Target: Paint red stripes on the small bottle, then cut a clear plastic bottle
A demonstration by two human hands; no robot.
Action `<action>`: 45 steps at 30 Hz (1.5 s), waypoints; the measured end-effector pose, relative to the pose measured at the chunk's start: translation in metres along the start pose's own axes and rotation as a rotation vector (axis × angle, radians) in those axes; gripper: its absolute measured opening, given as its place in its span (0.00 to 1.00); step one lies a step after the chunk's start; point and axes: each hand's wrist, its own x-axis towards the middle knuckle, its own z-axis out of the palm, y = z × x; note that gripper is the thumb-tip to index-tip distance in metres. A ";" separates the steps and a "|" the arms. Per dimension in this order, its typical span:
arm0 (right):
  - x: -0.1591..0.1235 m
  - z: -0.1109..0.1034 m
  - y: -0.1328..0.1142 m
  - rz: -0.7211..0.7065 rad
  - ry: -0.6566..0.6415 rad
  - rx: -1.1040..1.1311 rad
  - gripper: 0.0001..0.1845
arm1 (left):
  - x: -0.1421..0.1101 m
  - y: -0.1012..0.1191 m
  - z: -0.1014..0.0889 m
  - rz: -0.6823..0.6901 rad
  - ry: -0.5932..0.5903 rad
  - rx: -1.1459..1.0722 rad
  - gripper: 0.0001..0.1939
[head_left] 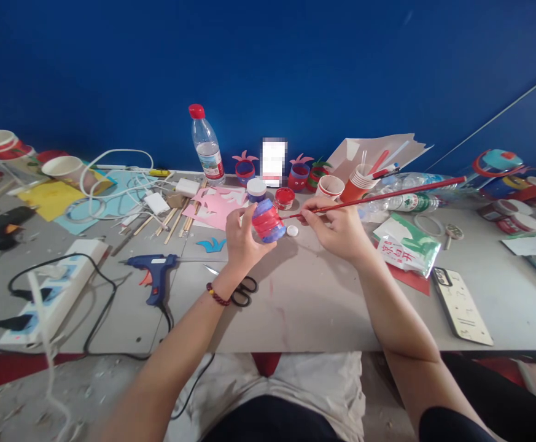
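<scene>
My left hand [241, 236] is wrapped round a small bottle piece [268, 221] painted blue with red bands, held above the grey table [304, 294]. My right hand [339, 227] pinches a long red-handled paintbrush [387, 194], whose tip points at the bottle piece. Just behind stand an open pot of red paint [285, 197] and a white-lidded blue paint jar [256, 189]. A small white cap [292, 231] lies beside the bottle piece.
A blue glue gun [153, 270], black scissors [244, 290] and a power strip [51, 294] with cables lie on the left. A water bottle [207, 146], paper cups [358, 181], painted cup figures [299, 174], a phone [461, 304] and a green-white packet [408, 248] surround the work spot.
</scene>
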 end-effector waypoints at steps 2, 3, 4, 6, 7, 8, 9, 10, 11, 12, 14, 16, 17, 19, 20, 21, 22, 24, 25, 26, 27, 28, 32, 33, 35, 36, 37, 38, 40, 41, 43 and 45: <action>-0.001 0.003 -0.004 -0.031 -0.010 -0.036 0.08 | 0.000 0.000 0.000 -0.016 -0.023 0.017 0.46; -0.002 0.004 -0.006 -0.045 -0.017 -0.061 0.09 | 0.000 0.000 0.000 -0.024 -0.030 0.028 0.46; -0.003 0.005 -0.007 -0.056 -0.026 -0.085 0.09 | 0.000 0.000 0.000 -0.031 -0.034 0.042 0.46; -0.004 0.008 -0.007 -0.057 -0.046 -0.123 0.09 | 0.000 0.001 0.000 -0.037 -0.038 0.074 0.46; -0.005 0.009 -0.007 -0.049 -0.056 -0.134 0.09 | -0.001 0.002 0.000 -0.037 -0.043 0.089 0.46; -0.005 0.010 -0.007 -0.039 -0.063 -0.140 0.09 | -0.001 0.002 0.000 -0.040 -0.051 0.103 0.45; -0.006 0.011 -0.007 -0.033 -0.066 -0.141 0.09 | -0.001 0.002 0.000 -0.042 -0.060 0.113 0.45; -0.006 0.012 -0.008 -0.032 -0.068 -0.137 0.09 | -0.001 0.002 0.000 -0.046 -0.067 0.120 0.44; -0.007 0.013 -0.009 -0.034 -0.074 -0.127 0.09 | -0.001 0.003 0.000 -0.051 -0.072 0.127 0.43; -0.007 0.014 -0.010 -0.037 -0.080 -0.111 0.09 | -0.001 0.003 0.000 -0.053 -0.074 0.132 0.43; -0.007 0.014 -0.013 -0.041 -0.095 -0.073 0.08 | -0.001 0.004 0.001 -0.045 -0.067 0.141 0.42; -0.007 0.014 -0.016 -0.046 -0.113 -0.031 0.09 | -0.001 0.004 0.000 -0.025 -0.059 0.144 0.42; -0.007 0.013 -0.018 -0.050 -0.120 -0.009 0.09 | -0.001 0.005 0.000 -0.021 -0.058 0.144 0.41; -0.007 0.012 -0.019 -0.063 -0.130 0.038 0.09 | -0.001 0.006 0.000 -0.031 -0.066 0.136 0.42; -0.007 0.012 -0.019 -0.069 -0.131 0.058 0.09 | -0.001 0.006 0.000 -0.040 -0.073 0.129 0.42; -0.007 0.012 -0.019 -0.072 -0.128 0.072 0.09 | -0.002 0.006 -0.001 -0.047 -0.076 0.123 0.43; -0.007 0.012 -0.019 -0.072 -0.127 0.078 0.08 | -0.002 0.006 -0.001 -0.049 -0.075 0.116 0.43; -0.007 0.012 -0.017 -0.062 -0.126 0.074 0.08 | -0.002 0.006 0.000 -0.047 -0.067 0.105 0.44; -0.006 0.012 -0.016 -0.054 -0.127 0.065 0.09 | -0.002 0.005 0.000 -0.048 -0.063 0.101 0.44; -0.006 0.011 -0.016 -0.049 -0.126 0.054 0.09 | -0.002 0.005 0.000 -0.051 -0.061 0.097 0.43; -0.005 0.011 -0.015 -0.048 -0.123 0.042 0.09 | -0.002 0.005 0.000 -0.057 -0.059 0.093 0.43; -0.004 0.010 -0.015 -0.049 -0.114 0.031 0.09 | -0.001 0.005 0.000 -0.065 -0.059 0.089 0.43; -0.001 0.004 -0.015 -0.058 -0.063 0.019 0.09 | 0.000 0.003 0.000 -0.069 -0.049 0.075 0.45; -0.001 0.002 -0.014 -0.048 -0.054 0.025 0.09 | 0.000 0.003 0.000 -0.064 -0.044 0.069 0.45; -0.001 -0.001 -0.013 -0.017 -0.034 0.033 0.10 | 0.000 0.002 -0.001 -0.059 -0.037 0.060 0.46; 0.000 -0.003 -0.012 0.000 -0.019 0.032 0.10 | 0.000 0.002 -0.001 -0.063 -0.035 0.057 0.46; 0.000 -0.005 -0.011 0.013 0.000 0.029 0.10 | 0.001 0.002 -0.001 -0.072 -0.032 0.055 0.47; 0.000 -0.006 -0.010 0.025 0.013 0.027 0.10 | 0.001 0.002 -0.001 -0.081 -0.029 0.055 0.47; -0.001 -0.008 -0.006 0.043 0.024 0.039 0.11 | 0.001 0.002 -0.001 -0.089 -0.018 0.056 0.47; -0.001 -0.008 -0.005 0.049 0.025 0.052 0.12 | 0.001 0.003 -0.001 -0.086 -0.013 0.056 0.47; -0.002 -0.008 -0.002 0.054 0.012 0.082 0.13 | 0.002 0.003 -0.001 -0.070 -0.011 0.054 0.47; -0.004 -0.005 -0.001 0.050 -0.014 0.111 0.12 | 0.002 0.003 -0.002 -0.067 -0.022 0.054 0.47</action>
